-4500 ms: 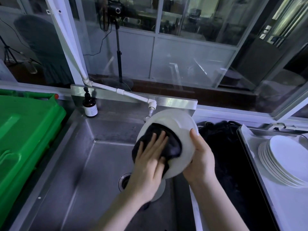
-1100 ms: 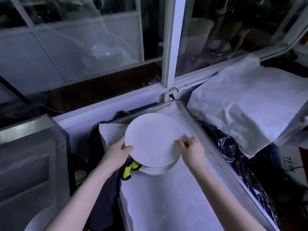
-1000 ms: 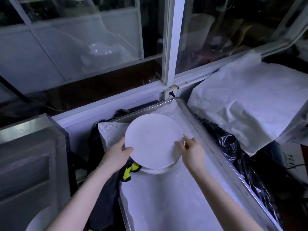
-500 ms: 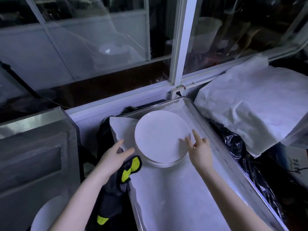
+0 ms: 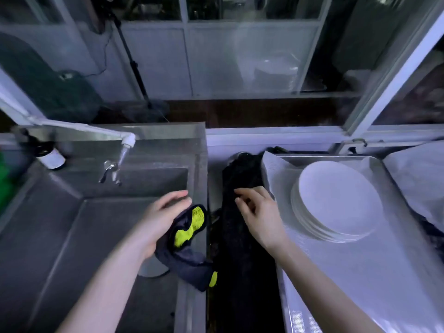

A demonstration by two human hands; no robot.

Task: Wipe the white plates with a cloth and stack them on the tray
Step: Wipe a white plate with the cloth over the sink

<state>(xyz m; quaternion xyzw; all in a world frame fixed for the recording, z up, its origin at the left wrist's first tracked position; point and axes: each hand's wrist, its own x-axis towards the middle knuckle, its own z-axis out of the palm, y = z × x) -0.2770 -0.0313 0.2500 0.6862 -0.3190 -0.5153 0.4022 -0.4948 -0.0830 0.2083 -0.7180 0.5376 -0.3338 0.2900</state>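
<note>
A stack of white plates [image 5: 336,200] sits at the far end of the metal tray [image 5: 378,164], which is lined with white paper. My left hand [image 5: 161,219] hovers over the sink's right edge and holds a dark cloth with yellow-green patches [image 5: 189,228], which hangs down from the palm. My right hand [image 5: 260,212] is empty with loosely curled fingers, over the black strip between sink and tray, left of the stack. Part of another white plate [image 5: 151,269] shows in the sink, under my left wrist.
The steel sink [image 5: 60,236] fills the left, with a white tap [image 5: 126,145] and a dark bottle [image 5: 50,158] at its back. A green crate [image 5: 4,186] is at the left edge. Black plastic [image 5: 242,255] lies between sink and tray. A white paper-covered bundle [image 5: 420,181] is right of the tray.
Both hands have let go of the top plate on the stack and moved left. The view has swung left to the sink, and the cloth stays in my left hand.
</note>
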